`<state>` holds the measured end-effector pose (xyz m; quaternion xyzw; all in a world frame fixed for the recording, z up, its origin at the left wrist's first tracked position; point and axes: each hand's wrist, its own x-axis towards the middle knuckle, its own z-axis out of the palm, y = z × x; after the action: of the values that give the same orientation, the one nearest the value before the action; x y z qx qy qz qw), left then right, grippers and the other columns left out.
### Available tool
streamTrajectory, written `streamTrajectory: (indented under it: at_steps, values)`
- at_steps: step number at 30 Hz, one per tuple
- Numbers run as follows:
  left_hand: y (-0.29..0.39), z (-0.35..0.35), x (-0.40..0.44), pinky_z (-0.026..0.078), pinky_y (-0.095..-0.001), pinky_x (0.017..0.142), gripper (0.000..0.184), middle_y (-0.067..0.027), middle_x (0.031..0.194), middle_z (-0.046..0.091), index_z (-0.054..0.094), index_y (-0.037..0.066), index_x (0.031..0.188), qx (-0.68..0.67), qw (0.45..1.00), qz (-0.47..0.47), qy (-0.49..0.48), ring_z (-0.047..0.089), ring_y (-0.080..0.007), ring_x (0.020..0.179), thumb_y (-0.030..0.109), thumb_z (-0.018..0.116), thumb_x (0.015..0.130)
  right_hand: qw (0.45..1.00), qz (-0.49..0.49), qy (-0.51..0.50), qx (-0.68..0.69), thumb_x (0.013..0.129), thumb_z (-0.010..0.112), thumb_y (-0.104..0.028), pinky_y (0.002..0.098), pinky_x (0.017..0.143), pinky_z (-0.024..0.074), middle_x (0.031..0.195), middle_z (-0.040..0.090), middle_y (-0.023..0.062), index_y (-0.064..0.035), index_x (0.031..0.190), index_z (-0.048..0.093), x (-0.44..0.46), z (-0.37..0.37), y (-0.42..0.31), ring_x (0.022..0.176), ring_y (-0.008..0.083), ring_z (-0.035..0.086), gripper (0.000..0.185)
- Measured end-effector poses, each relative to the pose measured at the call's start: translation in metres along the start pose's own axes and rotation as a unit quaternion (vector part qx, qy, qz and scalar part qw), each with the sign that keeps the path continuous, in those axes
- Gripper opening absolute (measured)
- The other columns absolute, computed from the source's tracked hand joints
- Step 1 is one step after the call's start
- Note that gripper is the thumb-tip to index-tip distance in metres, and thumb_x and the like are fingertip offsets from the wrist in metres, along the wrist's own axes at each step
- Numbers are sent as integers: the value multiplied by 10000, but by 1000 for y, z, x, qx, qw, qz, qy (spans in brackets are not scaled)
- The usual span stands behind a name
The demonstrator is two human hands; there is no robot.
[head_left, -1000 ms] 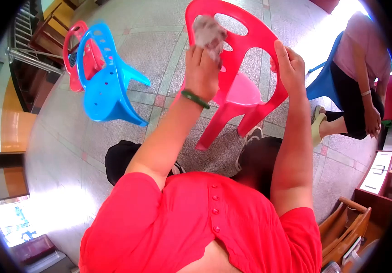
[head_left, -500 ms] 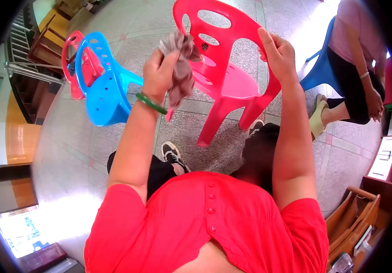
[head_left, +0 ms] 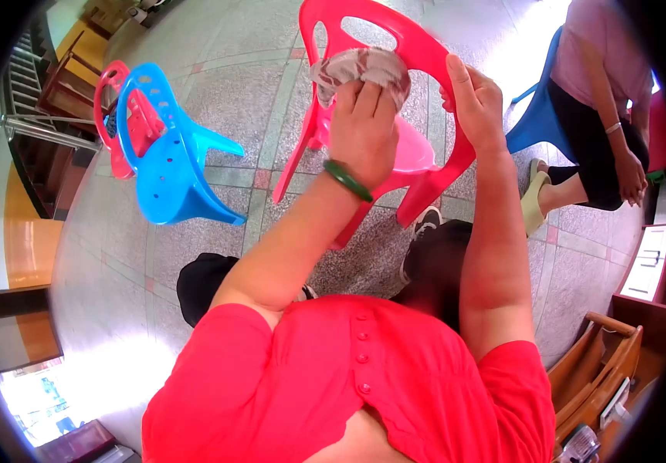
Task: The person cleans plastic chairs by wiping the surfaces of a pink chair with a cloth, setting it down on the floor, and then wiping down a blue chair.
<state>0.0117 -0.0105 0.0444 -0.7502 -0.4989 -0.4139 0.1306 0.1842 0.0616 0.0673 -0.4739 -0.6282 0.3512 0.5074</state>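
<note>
A red plastic chair [head_left: 421,46] stands in front of me, its backrest toward me and its pink seat beyond. My left hand [head_left: 364,131], with a green bangle at the wrist, is closed on a brown and beige patterned cloth [head_left: 375,68]. That cloth lies against the middle of the backrest and covers part of its cut-outs. On the right, my right hand [head_left: 477,104] grips the outer edge of the backrest, thumb up on the near side and fingertips showing through the opening.
A blue chair [head_left: 167,177] and a red chair [head_left: 128,123] stand at the left. A person [head_left: 599,100] sits on a dark blue chair [head_left: 541,116] at the right. A wooden rack [head_left: 595,370] is at the lower right, stair railings [head_left: 55,131] at the upper left.
My left hand drew back left of the backrest with the cloth, then moved right onto it again. The cloth is now spread across the backrest. My right hand keeps its hold.
</note>
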Motion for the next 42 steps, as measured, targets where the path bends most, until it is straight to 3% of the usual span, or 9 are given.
streamTrajectory:
  at_steps: [4, 9, 12, 14, 18, 27, 36, 38, 42]
  values:
    - [-28, -16, -51, 414, -483, 921, 346, -199, 1118, 555, 589, -18, 1049, 22, 976, 22, -214, 486, -415, 1063, 30, 599, 706, 1000, 28, 6, -9, 931, 582, -465, 207, 517, 419, 663, 579, 0, -2, 895, 694, 7, 0, 3, 569, 45, 506, 477]
    - [-42, -42, -82, 430, -469, 901, 367, -186, 1090, 575, 592, 20, 1100, -18, 962, -25, -271, 511, -390, 1056, 68, 580, 736, 994, 6, 19, -104, 911, 610, -455, 248, 513, 428, 611, 576, 0, -44, 810, 692, 0, 12, 10, 552, 68, 529, 431]
    - [-39, -44, -72, 420, -471, 933, 361, -190, 1123, 591, 594, 14, 1115, -132, 963, -60, -225, 529, -384, 1070, 89, 549, 765, 981, -3, 28, -194, 896, 618, -466, 289, 530, 442, 588, 591, 19, -58, 793, 694, -2, 10, 6, 557, 103, 554, 428]
    - [-37, -51, -63, 421, -464, 926, 376, -200, 1097, 598, 588, 9, 1137, -134, 958, -103, -231, 537, -382, 1043, 96, 552, 772, 995, -20, 30, -97, 885, 561, -561, 420, 572, 420, 616, 529, 165, -30, 656, 582, -10, 13, 0, 577, 303, 540, 579]
    - [-16, -74, -15, 427, -448, 909, 382, -205, 1096, 601, 590, 3, 1138, -182, 969, -94, -138, 532, -392, 1017, 86, 573, 765, 993, -44, 28, -107, 889, 557, -552, 409, 559, 419, 615, 537, 142, -36, 633, 566, -14, 14, -10, 568, 295, 541, 576]
    - [-22, -10, 21, 403, -534, 969, 349, -256, 1214, 532, 545, -67, 1116, 75, 991, 106, -18, 479, -468, 1105, -2, 568, 773, 988, -85, 32, -126, 890, 557, -509, 425, 620, 461, 695, 596, 178, -18, 744, 659, -12, 10, -13, 670, 349, 590, 522]
    - [-25, -15, 15, 397, -543, 960, 294, -228, 1114, 557, 558, -31, 1057, 48, 991, 121, -18, 492, -451, 1055, 37, 574, 771, 984, -27, 37, -170, 876, 578, -540, 445, 611, 455, 698, 589, 203, -38, 692, 608, -15, 17, -9, 664, 370, 591, 535]
    - [-26, -16, 6, 362, -492, 1046, 355, -226, 1249, 529, 586, -14, 1102, 41, 994, 86, -43, 439, -453, 1215, 23, 551, 750, 987, -55, 30, -145, 888, 566, -540, 430, 587, 443, 677, 578, 206, -36, 708, 611, -11, 15, -3, 636, 375, 566, 537]
    - [-51, -18, -22, 381, -487, 1006, 371, -200, 1230, 532, 590, 1, 1090, 41, 987, 97, -124, 464, -432, 1137, 16, 579, 719, 999, 10, -2, -45, 892, 570, -538, 369, 568, 436, 646, 597, 135, -43, 782, 688, -11, 16, -8, 583, 232, 574, 520]
